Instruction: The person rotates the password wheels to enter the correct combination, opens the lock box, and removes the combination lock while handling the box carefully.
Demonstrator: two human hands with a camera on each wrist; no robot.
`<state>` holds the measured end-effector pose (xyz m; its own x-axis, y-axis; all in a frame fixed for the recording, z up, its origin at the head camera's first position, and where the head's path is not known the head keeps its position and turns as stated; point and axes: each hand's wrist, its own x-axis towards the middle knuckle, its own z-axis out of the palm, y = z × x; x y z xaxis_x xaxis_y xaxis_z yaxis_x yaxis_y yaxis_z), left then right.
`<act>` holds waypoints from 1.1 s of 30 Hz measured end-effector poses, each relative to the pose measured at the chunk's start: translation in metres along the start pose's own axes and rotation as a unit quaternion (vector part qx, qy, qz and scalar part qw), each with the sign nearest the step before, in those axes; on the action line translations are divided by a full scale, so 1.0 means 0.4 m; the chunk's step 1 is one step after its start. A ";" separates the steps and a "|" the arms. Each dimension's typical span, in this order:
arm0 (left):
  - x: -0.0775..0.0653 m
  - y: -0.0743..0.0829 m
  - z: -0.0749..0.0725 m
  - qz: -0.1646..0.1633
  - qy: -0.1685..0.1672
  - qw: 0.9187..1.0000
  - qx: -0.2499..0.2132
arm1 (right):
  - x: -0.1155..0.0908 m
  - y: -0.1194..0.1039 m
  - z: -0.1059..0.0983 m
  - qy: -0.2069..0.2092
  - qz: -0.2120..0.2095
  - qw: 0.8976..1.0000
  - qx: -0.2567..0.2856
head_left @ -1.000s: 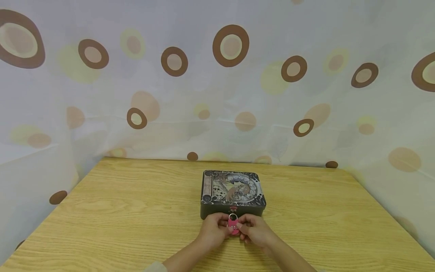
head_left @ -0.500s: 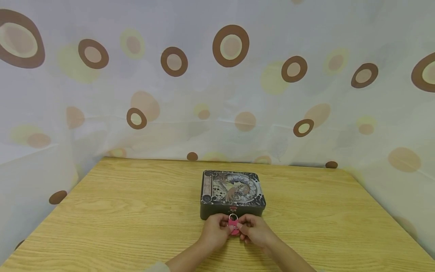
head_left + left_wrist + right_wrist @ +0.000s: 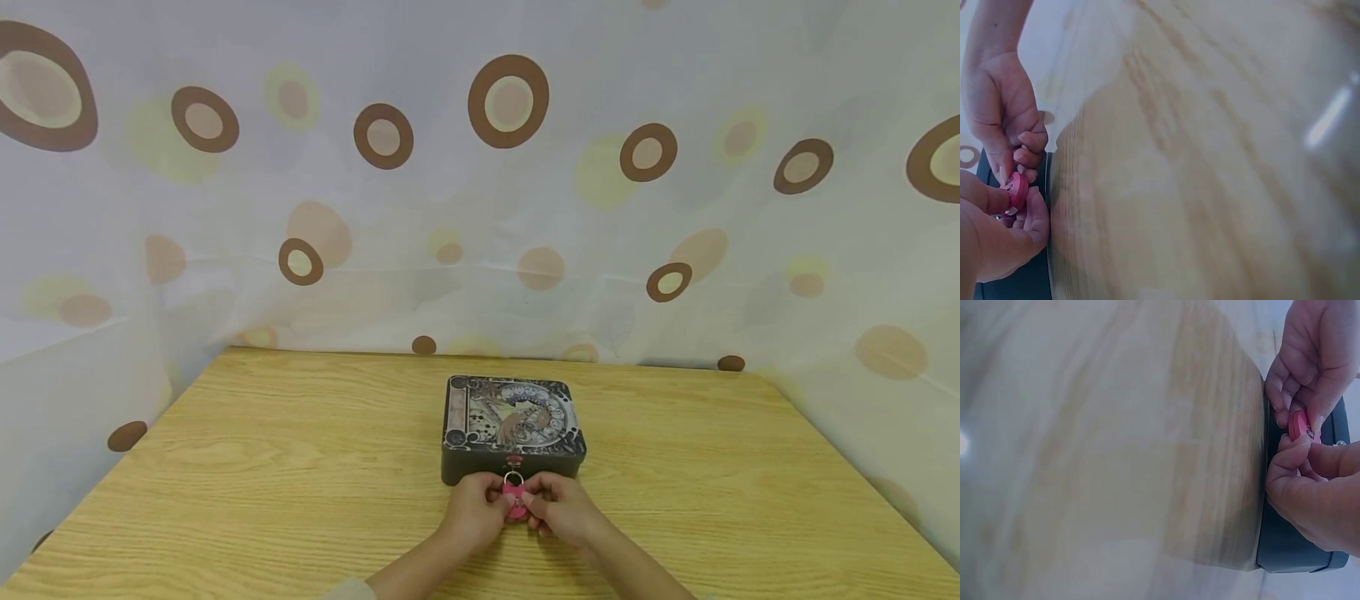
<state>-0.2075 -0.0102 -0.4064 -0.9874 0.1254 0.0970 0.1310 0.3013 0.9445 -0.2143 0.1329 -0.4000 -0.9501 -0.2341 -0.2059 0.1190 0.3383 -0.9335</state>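
A pink combination padlock (image 3: 516,493) hangs by its silver shackle from the red clasp (image 3: 514,460) on the front of a dark box (image 3: 480,461) with an ornate printed lid. My left hand (image 3: 474,510) pinches the padlock's left side, its thumb over the number dials. From the other side my right hand (image 3: 572,510) pinches it, thumb on the face close to the dials. In the right wrist view the padlock (image 3: 1300,425) shows edge-on between both hands' fingertips, and the dark box (image 3: 1297,550) stands right behind them. My fingers partly cover the padlock's body.
The box stands on a wood-grain table (image 3: 300,467), near its middle. A pale curtain (image 3: 450,208) with brown and yellow circles hangs behind the table and along both sides.
Both hands stay on the padlock. My left thumb shifts slightly across the dials, and the padlock's face tilts a little. The box has not moved.
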 end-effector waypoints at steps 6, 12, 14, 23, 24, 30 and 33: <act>-0.003 0.000 -0.003 -0.015 -0.011 1.000 -0.025 | 0.000 -0.001 0.000 0.003 0.001 1.000 -0.003; -0.002 -0.001 -0.009 -0.031 -0.023 0.998 -0.044 | -0.001 -0.002 0.000 0.004 -0.001 1.000 -0.006; -0.001 -0.003 -0.010 -0.032 -0.023 0.998 -0.047 | -0.001 -0.003 0.001 0.004 -0.004 1.000 -0.006; -0.001 -0.002 -0.011 -0.033 -0.028 0.997 -0.068 | -0.005 -0.008 -0.001 0.003 0.006 1.000 0.003; -0.001 -0.002 -0.011 -0.031 -0.029 0.997 -0.071 | -0.004 -0.007 -0.001 0.002 0.005 1.000 0.004; -0.006 0.002 -0.013 -0.023 -0.027 0.997 -0.068 | -0.002 -0.003 -0.002 -0.009 -0.012 1.000 0.005; -0.008 0.004 -0.013 -0.022 -0.023 0.998 -0.062 | -0.004 -0.003 -0.002 -0.013 -0.016 1.000 0.007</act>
<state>-0.2045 -0.0148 -0.4035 -0.9865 0.1584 0.0422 0.0722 0.1887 0.9794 -0.2133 0.1336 -0.3983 -0.9456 -0.2682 -0.1840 0.0934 0.3181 -0.9435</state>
